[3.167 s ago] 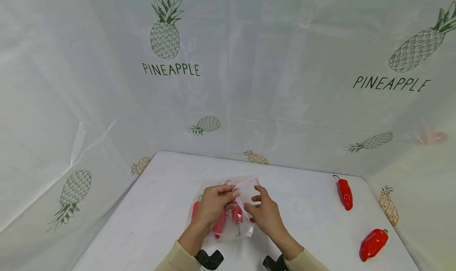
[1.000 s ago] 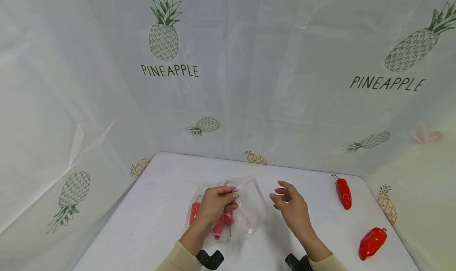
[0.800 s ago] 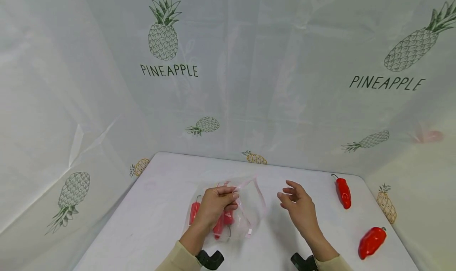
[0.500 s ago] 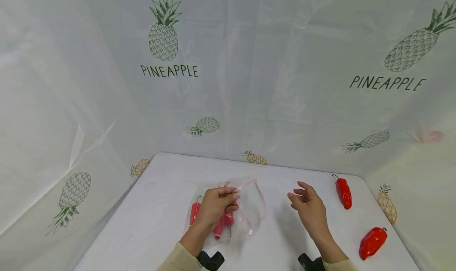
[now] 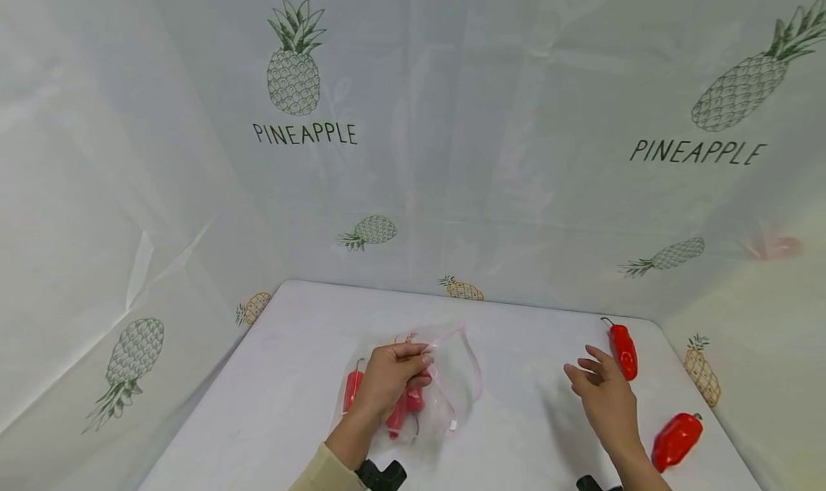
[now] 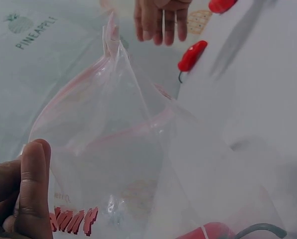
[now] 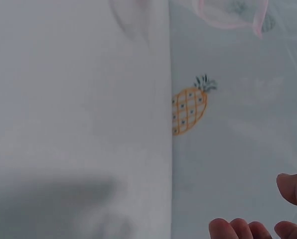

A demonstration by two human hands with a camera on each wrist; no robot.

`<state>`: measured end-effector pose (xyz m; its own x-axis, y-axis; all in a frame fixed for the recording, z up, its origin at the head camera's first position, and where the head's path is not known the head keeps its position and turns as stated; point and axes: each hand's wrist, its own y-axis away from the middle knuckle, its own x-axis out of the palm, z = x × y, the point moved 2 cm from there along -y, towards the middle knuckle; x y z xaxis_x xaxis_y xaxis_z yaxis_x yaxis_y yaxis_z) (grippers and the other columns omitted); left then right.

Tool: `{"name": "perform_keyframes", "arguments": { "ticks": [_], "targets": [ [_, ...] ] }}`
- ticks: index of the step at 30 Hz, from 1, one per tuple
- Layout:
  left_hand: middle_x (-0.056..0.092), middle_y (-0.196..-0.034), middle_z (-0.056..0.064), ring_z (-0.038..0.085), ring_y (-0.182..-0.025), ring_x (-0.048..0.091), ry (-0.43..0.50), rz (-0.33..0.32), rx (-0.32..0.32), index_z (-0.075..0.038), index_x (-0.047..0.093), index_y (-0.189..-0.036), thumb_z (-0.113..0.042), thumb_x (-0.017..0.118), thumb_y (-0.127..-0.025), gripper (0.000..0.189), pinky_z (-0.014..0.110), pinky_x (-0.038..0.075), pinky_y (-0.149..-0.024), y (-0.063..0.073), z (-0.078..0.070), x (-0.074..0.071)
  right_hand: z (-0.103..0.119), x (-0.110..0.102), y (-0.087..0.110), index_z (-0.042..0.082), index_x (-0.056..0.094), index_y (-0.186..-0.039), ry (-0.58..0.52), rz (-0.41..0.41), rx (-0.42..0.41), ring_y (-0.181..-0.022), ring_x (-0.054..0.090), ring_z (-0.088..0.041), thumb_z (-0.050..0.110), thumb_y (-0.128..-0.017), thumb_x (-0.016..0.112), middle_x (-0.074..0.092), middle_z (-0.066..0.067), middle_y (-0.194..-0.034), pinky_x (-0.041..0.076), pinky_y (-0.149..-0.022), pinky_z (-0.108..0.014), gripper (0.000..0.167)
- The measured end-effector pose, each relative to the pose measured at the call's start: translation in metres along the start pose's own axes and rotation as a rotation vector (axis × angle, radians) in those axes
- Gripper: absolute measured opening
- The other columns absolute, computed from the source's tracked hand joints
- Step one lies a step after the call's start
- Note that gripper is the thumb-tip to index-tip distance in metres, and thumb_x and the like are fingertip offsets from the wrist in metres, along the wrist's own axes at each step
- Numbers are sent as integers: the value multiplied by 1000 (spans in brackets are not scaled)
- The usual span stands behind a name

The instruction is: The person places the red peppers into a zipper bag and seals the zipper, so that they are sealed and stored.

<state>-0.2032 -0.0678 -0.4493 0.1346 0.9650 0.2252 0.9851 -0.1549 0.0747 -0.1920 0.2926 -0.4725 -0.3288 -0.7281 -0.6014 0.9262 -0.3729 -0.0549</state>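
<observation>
Fingers of your left hand (image 5: 385, 376) are pinching the rim of a clear bag (image 5: 445, 408) between thumb and fingertips, while those of your right hand (image 5: 609, 405) are curving loosely apart, holding nothing. Behind everything, a pale sheet (image 5: 452, 161) printed with pineapples is hanging as a backdrop. In front of it, a white surface (image 5: 271, 383) is carrying your things. Near its middle, the clear bag is bulging around several red peppers (image 5: 353, 391); you are partly hiding them with your left hand, so their exact number is staying uncertain. Its mouth, edged by a pink strip (image 5: 476, 362), is gaping towards your right.

Your right hand is hovering above the surface, its shadow falling to its left. Two loose red peppers are lying on that side: a plump one (image 5: 676, 441) near the surface's right edge, closer to you, and a slimmer one (image 5: 623, 351) farther back, its thin stem curling away from you. In the head view your right fingertips are appearing just beside the slimmer pepper; in the left wrist view they are showing apart from it. Smallest of all, a white tab (image 5: 453, 425) is sitting at the strip's near end.

You seem to be midway through bagging the peppers, keeping the mouth open between loads. Your next move is probably calling for lowering your right hand onto a loose pepper and closing your fingers around it, without letting the rim slip.
</observation>
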Motion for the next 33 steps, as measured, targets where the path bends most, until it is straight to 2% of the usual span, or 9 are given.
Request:
{"name": "perform_keyframes", "arguments": {
  "ticks": [7, 12, 15, 16, 19, 23, 27, 33],
  "targets": [
    [75, -96, 9, 11, -75, 72, 2, 2, -8, 12, 69, -127, -5, 75, -98, 35, 26, 66, -73, 0, 2, 0, -27, -24, -8, -1, 31, -162, 43, -60, 134, -119, 66, -48, 32, -104, 68, 55, -32, -143, 67, -79, -45, 76],
    [75, -96, 9, 11, -75, 73, 10, 3, -18, 12, 69, -127, -4, 75, -98, 34, 26, 66, -74, -1, 2, 2, -47, -43, -11, -1, 24, -164, 42, -92, 236, -117, 64, -50, 31, -104, 68, 51, -35, -143, 66, -68, -39, 81],
    [75, -96, 9, 11, -75, 73, 7, 2, -19, 12, 69, -126, -4, 75, -97, 33, 26, 66, -74, -2, 2, 3, -58, -54, -13, 0, 21, -166, 49, -121, 296, -117, 64, -51, 29, -104, 68, 50, -37, -145, 66, -67, -41, 83],
    [75, -96, 9, 11, -76, 73, 5, 4, -16, 12, 69, -126, -4, 75, -98, 33, 26, 66, -74, -2, 2, 3, -62, -58, -13, 0, 20, -166, 56, -131, 314, -118, 63, -52, 29, -104, 68, 49, -37, -146, 66, -69, -44, 84],
    [76, -97, 9, 11, -75, 73, -4, 5, -13, 12, 69, -126, -5, 75, -98, 33, 27, 66, -74, -2, 2, 3, -74, -68, -13, 3, 16, -168, 51, -158, 362, -126, 56, -54, 28, -105, 67, 44, -37, -150, 62, -89, -58, 84],
    [76, -97, 9, 11, -76, 73, -8, 8, -14, 12, 69, -126, -5, 75, -98, 34, 27, 66, -74, -2, 2, 3, -94, -80, -11, 7, 11, -169, 22, -179, 438, -137, 41, -54, 29, -107, 65, 35, -36, -159, 45, -110, -70, 85],
    [76, -97, 9, 11, -76, 73, -14, 2, -17, 11, 70, -126, -6, 75, -98, 34, 27, 66, -74, -2, 3, 3, -112, -89, -13, 9, 7, -170, 26, -167, 488, -140, 35, -54, 33, -106, 65, 29, -36, -163, 43, -111, -71, 89],
    [76, -96, 9, 11, -76, 73, -13, -7, -22, 11, 69, -127, -6, 76, -97, 35, 28, 66, -74, -1, 3, 2, -127, -91, -15, 4, 2, -168, 85, -110, 501, -138, 29, -56, 36, -104, 67, 23, -39, -161, 44, -110, -72, 97]
  ]
}}
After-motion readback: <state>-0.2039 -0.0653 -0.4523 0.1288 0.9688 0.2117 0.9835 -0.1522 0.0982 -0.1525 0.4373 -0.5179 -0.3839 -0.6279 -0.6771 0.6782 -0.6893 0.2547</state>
